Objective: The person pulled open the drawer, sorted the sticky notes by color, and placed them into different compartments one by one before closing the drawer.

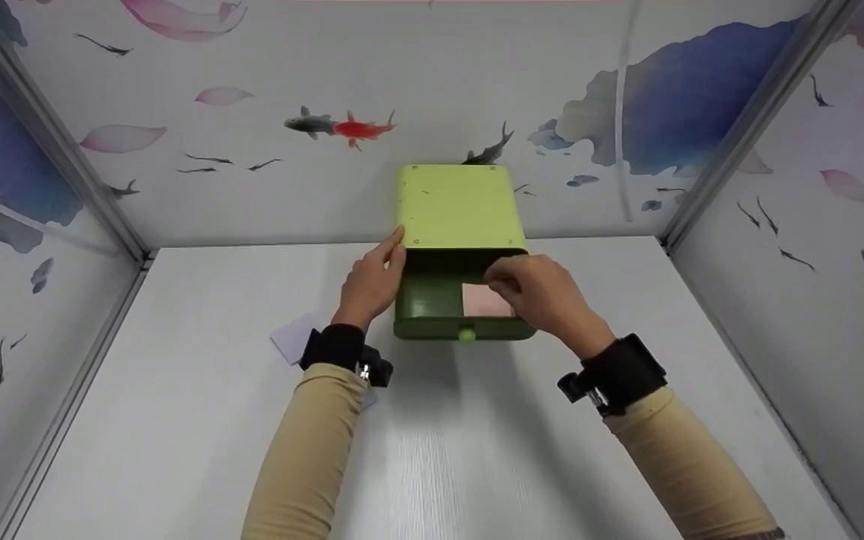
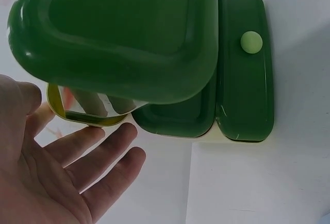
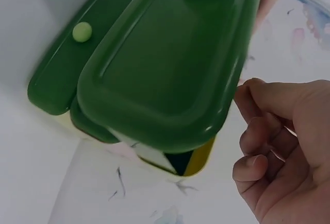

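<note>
A small drawer cabinet (image 1: 458, 206) with a lime-green top has its dark green upper drawer (image 1: 428, 300) pulled out. Inside that drawer shows a pink paper note (image 1: 481, 301). My right hand (image 1: 548, 296) reaches over the drawer's right edge, thumb and forefinger together at the note's upper corner, seemingly pinching it; the exact contact is hidden. In the right wrist view its other fingers (image 3: 252, 170) are curled. My left hand (image 1: 372, 281) rests against the cabinet's left side, fingers extended. The left wrist view shows those fingers (image 2: 111, 175) spread beside the cabinet.
A pale purple paper note (image 1: 293, 337) lies on the white table (image 1: 199, 435) by my left wrist; another bit of purple peeks from under that forearm. A lower drawer (image 2: 247, 95) with a light green knob is also pulled out. Patterned walls (image 1: 252, 202) enclose the table.
</note>
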Tool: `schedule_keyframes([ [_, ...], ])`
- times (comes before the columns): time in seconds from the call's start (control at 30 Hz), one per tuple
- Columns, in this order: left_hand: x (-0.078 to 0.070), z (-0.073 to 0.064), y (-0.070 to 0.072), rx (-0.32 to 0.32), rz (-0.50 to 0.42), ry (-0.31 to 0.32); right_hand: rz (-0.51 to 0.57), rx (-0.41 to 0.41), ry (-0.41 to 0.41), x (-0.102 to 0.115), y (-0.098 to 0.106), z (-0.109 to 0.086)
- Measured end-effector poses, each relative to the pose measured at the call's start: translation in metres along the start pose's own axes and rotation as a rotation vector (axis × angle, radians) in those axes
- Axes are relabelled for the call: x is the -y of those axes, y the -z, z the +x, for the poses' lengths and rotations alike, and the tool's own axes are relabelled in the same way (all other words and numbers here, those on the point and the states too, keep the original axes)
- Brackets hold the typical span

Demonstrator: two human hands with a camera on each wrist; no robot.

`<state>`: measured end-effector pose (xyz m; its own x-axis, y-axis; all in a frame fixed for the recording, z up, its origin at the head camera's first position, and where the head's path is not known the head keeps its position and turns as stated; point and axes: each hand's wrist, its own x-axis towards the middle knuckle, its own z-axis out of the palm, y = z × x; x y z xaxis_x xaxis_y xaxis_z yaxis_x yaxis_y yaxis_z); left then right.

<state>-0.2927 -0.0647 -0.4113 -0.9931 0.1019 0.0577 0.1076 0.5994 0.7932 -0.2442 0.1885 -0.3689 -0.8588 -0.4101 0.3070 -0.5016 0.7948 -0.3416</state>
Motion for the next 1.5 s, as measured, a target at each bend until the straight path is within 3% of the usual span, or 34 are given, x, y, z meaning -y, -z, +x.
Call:
schedule_keyframes([
  [0.27, 0.001, 0.0, 0.0, 0.006, 0.002, 0.013, -0.025, -0.029, 0.061, 0.02, -0.006, -0.016],
  [0.67, 0.0, 0.001, 0.0, 0.001, -0.031, -0.006, -0.071, 0.048, 0.119, 0.034, -0.038, -0.046],
  [0.9, 0.0, 0.002, -0.001, -0.013, -0.049, -0.018, -0.066, 0.093, 0.029, 0.023, -0.064, -0.059],
  [1.17, 0.0, 0.002, -0.003, -0.021, -0.071, 0.003, 0.051, 0.058, -0.173, 0.016, -0.078, -0.059],
  [1.5, 0.0, 0.003, -0.005, -0.044, -0.06, 0.002, 0.145, -0.034, -0.232, 0.02, -0.082, -0.056],
])
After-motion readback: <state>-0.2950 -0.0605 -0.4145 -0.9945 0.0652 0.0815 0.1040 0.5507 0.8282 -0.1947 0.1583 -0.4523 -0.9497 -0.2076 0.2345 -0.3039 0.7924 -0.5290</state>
